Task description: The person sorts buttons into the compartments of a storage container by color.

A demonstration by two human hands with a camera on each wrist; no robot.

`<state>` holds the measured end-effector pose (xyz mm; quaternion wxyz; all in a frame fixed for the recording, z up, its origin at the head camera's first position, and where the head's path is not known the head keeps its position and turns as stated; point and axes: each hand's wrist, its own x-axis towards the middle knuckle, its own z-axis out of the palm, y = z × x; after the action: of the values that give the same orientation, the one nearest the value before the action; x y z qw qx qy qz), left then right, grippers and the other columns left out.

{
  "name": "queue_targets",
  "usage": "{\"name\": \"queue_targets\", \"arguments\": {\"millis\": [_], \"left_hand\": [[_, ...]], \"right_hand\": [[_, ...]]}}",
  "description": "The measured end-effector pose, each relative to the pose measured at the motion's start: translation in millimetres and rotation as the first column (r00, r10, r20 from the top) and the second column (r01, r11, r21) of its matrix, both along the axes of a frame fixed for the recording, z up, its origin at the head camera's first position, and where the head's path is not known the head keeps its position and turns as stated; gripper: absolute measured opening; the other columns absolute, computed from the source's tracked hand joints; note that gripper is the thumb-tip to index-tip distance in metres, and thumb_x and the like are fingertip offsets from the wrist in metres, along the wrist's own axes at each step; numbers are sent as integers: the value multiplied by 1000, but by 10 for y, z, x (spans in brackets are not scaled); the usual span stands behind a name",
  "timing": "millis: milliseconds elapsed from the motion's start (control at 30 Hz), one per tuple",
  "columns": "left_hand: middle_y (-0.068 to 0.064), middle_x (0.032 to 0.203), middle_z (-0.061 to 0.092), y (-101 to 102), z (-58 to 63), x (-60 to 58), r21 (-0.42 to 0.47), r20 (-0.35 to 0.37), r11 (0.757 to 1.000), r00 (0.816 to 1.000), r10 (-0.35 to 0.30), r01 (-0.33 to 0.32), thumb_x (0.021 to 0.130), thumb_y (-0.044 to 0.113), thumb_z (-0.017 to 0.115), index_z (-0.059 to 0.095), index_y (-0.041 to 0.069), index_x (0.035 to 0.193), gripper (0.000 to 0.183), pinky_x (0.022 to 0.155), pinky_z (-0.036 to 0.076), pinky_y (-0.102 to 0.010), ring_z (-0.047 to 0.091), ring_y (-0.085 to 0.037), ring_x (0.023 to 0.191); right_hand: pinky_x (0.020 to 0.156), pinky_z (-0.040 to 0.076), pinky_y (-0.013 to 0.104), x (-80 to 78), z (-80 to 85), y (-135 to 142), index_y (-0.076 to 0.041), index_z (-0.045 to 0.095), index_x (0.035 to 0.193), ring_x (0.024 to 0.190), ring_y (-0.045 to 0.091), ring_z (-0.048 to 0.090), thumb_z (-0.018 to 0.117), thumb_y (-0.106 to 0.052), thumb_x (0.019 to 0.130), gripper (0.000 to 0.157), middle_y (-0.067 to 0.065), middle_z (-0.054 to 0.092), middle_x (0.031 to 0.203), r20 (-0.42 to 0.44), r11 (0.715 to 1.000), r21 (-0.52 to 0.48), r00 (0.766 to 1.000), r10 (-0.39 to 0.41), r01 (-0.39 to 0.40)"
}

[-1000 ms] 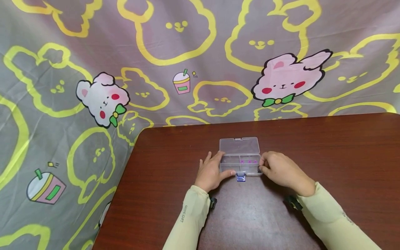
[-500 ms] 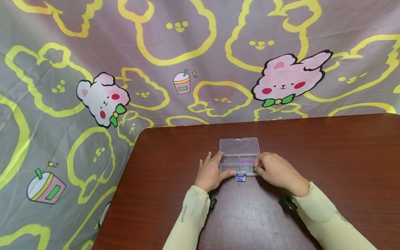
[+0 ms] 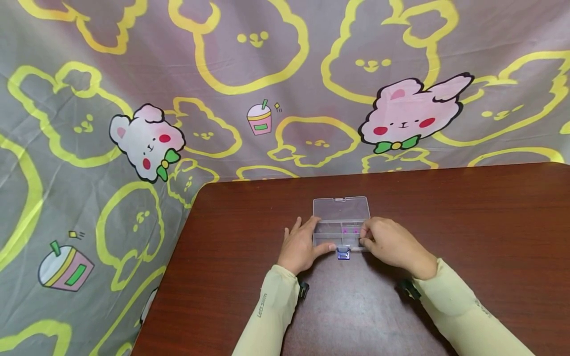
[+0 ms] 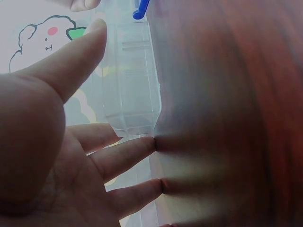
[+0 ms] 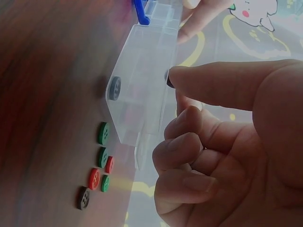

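The head view looks forward and down from above, farthest back, over the reddish-brown wooden table [image 3: 213,257] to the grey, cartoon-printed cloth [image 3: 294,104]. The wrist views look from close and low, turned sideways, one past the left hand [image 4: 47,151], one past the right hand [image 5: 232,142]. All three share the clear plastic compartment box [image 3: 327,240].

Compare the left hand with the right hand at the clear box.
The left hand is spread, while the right hand has curled fingers.
The left hand touches the clear box at its left end; the right hand is at its right end.
The right hand pinches a dark button; the left hand pinches none.
Both emerge from pale sleeves.
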<state>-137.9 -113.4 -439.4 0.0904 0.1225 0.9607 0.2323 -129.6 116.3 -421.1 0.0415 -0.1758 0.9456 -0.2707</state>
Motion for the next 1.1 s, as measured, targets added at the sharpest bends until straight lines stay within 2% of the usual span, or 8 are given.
{"name": "queue_targets", "arguments": {"millis": [633,933,1100], "left_hand": [[-6,154,46,1,8,9,13,-2,1000,1000,4,-4,87,52,74,47,14,150,79,117,18,-65,26,-37,149],[-6,155,45,-2,22,13,13,4,1000,1000,4,-4,87,52,74,46,14,151,80,117,17,-65,25,-36,150],[-5,155,45,-3,20,6,15,9,1000,1000,4,-4,87,52,74,45,14,152,80,117,17,-65,25,-36,150]], "right_hand": [[63,46,36,-6,-23,-20,-14,63,79,67,13,50,71,-9,89,14,-5,55,73,23,1000,10,1000,0,0],[62,45,34,-9,-27,-25,-15,64,76,67,12,50,70,-7,88,15,-6,55,72,-14,999,-1,999,35,-35],[62,45,34,-14,-34,-26,-15,64,75,67,12,50,69,-6,88,16,-5,55,72,-12,1000,2,999,29,-29]]}}
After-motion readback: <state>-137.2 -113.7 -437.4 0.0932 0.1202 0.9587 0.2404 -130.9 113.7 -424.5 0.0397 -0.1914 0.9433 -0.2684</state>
